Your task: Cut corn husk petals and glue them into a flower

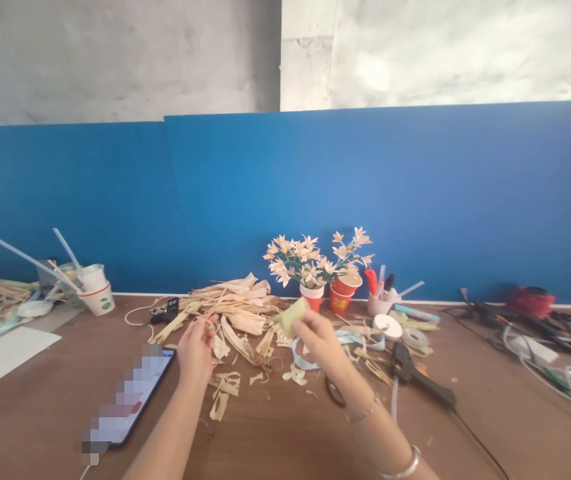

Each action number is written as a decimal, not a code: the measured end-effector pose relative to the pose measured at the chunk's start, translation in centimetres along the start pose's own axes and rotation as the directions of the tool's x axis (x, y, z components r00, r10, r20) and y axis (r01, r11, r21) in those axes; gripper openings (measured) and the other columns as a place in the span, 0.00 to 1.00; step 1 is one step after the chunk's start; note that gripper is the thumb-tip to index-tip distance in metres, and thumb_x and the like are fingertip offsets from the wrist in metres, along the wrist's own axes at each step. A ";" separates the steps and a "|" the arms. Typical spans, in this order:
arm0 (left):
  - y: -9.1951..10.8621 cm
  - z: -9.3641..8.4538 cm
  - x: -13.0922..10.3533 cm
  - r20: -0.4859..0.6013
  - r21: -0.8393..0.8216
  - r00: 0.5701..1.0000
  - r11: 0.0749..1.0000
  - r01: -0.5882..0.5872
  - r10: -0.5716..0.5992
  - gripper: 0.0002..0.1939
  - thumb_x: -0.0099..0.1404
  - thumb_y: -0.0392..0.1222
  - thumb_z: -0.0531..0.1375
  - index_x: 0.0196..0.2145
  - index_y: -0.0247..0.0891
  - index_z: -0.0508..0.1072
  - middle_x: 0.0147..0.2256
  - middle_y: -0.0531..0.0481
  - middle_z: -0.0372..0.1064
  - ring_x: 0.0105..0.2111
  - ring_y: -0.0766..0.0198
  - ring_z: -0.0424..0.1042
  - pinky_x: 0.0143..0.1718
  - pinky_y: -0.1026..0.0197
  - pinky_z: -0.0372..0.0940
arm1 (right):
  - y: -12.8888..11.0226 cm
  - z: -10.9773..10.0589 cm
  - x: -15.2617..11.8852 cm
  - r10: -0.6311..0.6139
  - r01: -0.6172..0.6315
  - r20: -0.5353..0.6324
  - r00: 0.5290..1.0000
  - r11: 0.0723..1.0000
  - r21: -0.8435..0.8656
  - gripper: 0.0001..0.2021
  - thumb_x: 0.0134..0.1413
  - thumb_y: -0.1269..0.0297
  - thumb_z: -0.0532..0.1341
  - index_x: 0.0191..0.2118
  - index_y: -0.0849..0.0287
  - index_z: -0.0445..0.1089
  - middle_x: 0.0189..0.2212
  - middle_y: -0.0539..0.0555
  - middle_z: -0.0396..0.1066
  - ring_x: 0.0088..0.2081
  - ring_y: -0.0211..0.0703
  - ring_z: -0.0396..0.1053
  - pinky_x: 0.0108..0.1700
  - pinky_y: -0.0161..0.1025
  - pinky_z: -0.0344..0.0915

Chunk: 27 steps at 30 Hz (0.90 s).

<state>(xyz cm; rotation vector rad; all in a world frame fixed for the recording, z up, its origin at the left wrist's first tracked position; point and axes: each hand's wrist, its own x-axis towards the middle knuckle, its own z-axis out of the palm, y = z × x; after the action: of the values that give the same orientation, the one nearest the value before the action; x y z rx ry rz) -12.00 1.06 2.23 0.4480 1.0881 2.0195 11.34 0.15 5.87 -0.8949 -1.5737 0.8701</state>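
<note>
My right hand is closed on a pale green strip of what looks like corn husk, held up above the table. At the left, my left hand has its fingers pinched together in front of the husk pile; whatever it holds is too small to make out. Between and behind both hands spreads a heap of dry, cream-coloured corn husks. Small cut scraps lie between my forearms. A light blue ribbon curls under my right hand, near a small pale husk flower.
Husk-like flowers stand in paper cups at the back. A pen cup, tape roll and glue gun with its cord lie right. A phone lies left. Cables cover the far right.
</note>
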 end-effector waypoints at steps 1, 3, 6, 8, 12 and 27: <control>0.0 0.2 -0.4 0.092 -0.023 0.995 0.999 0.046 -0.043 0.14 0.42 0.41 0.66 0.29 0.32 0.73 0.27 0.48 0.74 0.18 0.74 0.62 0.18 0.71 0.55 | 0.4 1.0 0.0 -0.015 0.020 0.064 0.998 0.997 -0.074 0.06 0.52 0.66 0.57 0.28 0.59 0.69 0.26 0.50 0.69 0.30 0.41 0.65 0.34 0.36 0.61; 0.0 0.4 -1.1 0.255 -0.008 0.961 0.993 0.116 -0.111 0.15 0.43 0.43 0.68 0.29 0.32 0.73 0.26 0.49 0.73 0.17 0.76 0.60 0.15 0.73 0.52 | 1.4 2.9 0.2 -0.038 0.072 0.172 0.984 0.977 -0.200 0.06 0.51 0.70 0.56 0.27 0.60 0.68 0.27 0.50 0.69 0.31 0.41 0.66 0.36 0.37 0.62; -0.1 0.4 -1.9 0.428 0.043 0.879 0.977 0.210 -0.208 0.16 0.45 0.45 0.69 0.29 0.33 0.72 0.24 0.52 0.71 0.15 0.78 0.58 0.12 0.74 0.47 | 3.0 5.1 1.0 -0.018 0.093 0.257 0.966 0.955 -0.283 0.06 0.42 0.73 0.61 0.30 0.60 0.71 0.34 0.54 0.73 0.37 0.45 0.68 0.43 0.39 0.62; -0.1 0.3 -2.4 0.490 0.100 0.826 0.959 0.263 -0.278 0.16 0.45 0.45 0.69 0.28 0.33 0.72 0.23 0.54 0.71 0.14 0.78 0.57 0.12 0.74 0.46 | 3.7 5.6 1.5 0.007 0.060 0.224 0.975 0.955 -0.290 0.08 0.42 0.72 0.61 0.33 0.61 0.73 0.36 0.57 0.74 0.40 0.48 0.68 0.45 0.40 0.61; -0.2 0.7 -3.6 0.552 0.287 0.739 0.920 0.266 -0.386 0.17 0.47 0.49 0.68 0.26 0.34 0.70 0.21 0.54 0.71 0.12 0.78 0.57 0.11 0.73 0.43 | 3.5 5.4 1.6 0.072 -0.036 0.126 0.989 0.962 -0.270 0.17 0.57 0.61 0.52 0.27 0.64 0.73 0.25 0.55 0.73 0.31 0.43 0.68 0.35 0.37 0.63; -3.7 1.8 -7.4 0.674 0.530 0.538 0.839 0.124 -0.506 0.16 0.54 0.50 0.63 0.28 0.32 0.70 0.24 0.48 0.72 0.13 0.78 0.53 0.16 0.68 0.37 | 2.2 2.8 -1.7 0.363 -0.384 0.130 0.923 0.848 0.364 0.14 0.38 0.54 0.67 0.25 0.59 0.66 0.13 0.44 0.63 0.13 0.33 0.59 0.15 0.30 0.53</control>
<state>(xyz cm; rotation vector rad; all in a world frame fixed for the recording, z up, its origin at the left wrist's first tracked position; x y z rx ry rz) -4.51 -2.49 0.65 1.1608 0.9022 0.9912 9.04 -0.55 2.75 -0.9063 -1.2237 1.4398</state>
